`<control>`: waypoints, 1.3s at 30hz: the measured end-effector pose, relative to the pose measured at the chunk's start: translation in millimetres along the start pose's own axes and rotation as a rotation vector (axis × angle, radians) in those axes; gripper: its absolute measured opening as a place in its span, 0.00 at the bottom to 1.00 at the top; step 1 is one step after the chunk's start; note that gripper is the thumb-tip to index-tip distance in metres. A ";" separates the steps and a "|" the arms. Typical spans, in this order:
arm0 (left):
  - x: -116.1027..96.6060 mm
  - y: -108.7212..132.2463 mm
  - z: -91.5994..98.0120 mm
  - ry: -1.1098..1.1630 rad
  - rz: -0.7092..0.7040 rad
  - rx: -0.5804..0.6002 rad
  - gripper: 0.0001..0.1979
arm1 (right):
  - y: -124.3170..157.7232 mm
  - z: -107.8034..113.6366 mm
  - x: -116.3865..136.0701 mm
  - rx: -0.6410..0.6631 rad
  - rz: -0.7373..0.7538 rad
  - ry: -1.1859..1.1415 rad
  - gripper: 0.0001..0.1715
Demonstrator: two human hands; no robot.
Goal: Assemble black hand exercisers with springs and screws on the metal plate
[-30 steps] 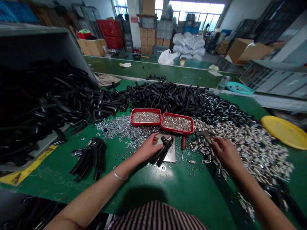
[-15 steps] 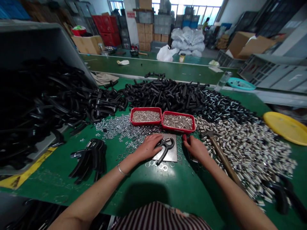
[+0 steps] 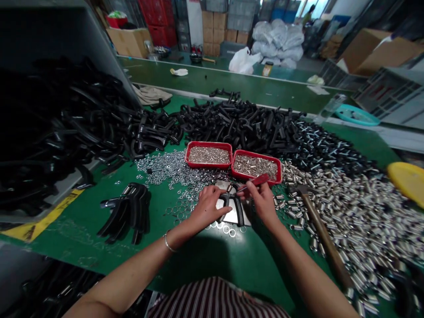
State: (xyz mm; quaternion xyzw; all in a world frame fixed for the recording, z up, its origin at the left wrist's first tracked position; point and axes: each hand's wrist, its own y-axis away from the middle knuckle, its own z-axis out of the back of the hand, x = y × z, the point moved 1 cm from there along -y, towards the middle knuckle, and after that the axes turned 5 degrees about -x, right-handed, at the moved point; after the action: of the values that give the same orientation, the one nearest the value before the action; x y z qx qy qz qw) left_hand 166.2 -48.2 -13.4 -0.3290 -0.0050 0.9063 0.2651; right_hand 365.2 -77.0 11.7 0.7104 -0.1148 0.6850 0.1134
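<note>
My left hand (image 3: 209, 205) is closed on a black hand grip (image 3: 237, 208), two curved handles with a metal spring at the top, over a metal plate (image 3: 220, 186). In my right hand (image 3: 264, 204) is a red-handled tool (image 3: 261, 179), its thin tip pointing left at the top of the hand grip. Silvery rings (image 3: 226, 229) lie by the plate's lower edge. Behind the hands stand two red trays (image 3: 209, 166) of small metal parts. Finished-looking grips (image 3: 127, 212) with springs lie together to my left.
Black handles (image 3: 238, 123) are heaped behind the trays and spill from a grey crate (image 3: 109, 57) at left. Springs (image 3: 357, 229) and a hammer (image 3: 323, 234) lie at right, near a yellow lid (image 3: 407, 181). A person (image 3: 308, 15) is far back.
My right hand has come up and left, now with the red-handled tool in it. The black hand grip has turned and both its handles show. The camera view has shifted.
</note>
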 end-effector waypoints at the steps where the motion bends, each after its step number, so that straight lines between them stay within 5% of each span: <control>1: 0.5 -0.4 0.3 -0.003 0.004 0.004 0.28 | -1.3 -4.5 -4.1 0.005 -0.004 -0.004 0.19; 14: -0.1 -2.0 4.1 -0.005 0.013 0.052 0.28 | -3.3 -12.4 -15.2 0.019 0.009 0.088 0.19; 23: 4.5 1.4 7.2 0.058 0.014 0.064 0.29 | -1.9 -23.9 5.5 0.156 0.256 0.783 0.14; 25: 3.2 1.2 7.6 0.039 0.016 0.060 0.28 | -16.0 -26.8 14.6 0.245 0.181 0.674 0.16; 28: 0.0 0.4 9.5 0.013 0.020 0.058 0.26 | -35.7 -22.1 22.9 0.376 -0.077 0.213 0.21; 31: -2.3 -1.0 12.0 0.013 0.014 0.088 0.26 | -38.9 -6.8 17.3 0.276 -0.144 -0.129 0.22; 39: 0.5 -4.6 13.2 0.034 -0.003 0.107 0.25 | -8.4 8.6 -24.2 0.088 -0.075 -0.025 0.19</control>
State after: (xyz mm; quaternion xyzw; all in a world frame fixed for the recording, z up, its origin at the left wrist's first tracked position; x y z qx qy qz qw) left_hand 160.2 -41.8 -2.5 -0.3295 0.0476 0.8992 0.2840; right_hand 375.2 -71.6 -12.8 0.7269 -0.0590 0.6759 0.1063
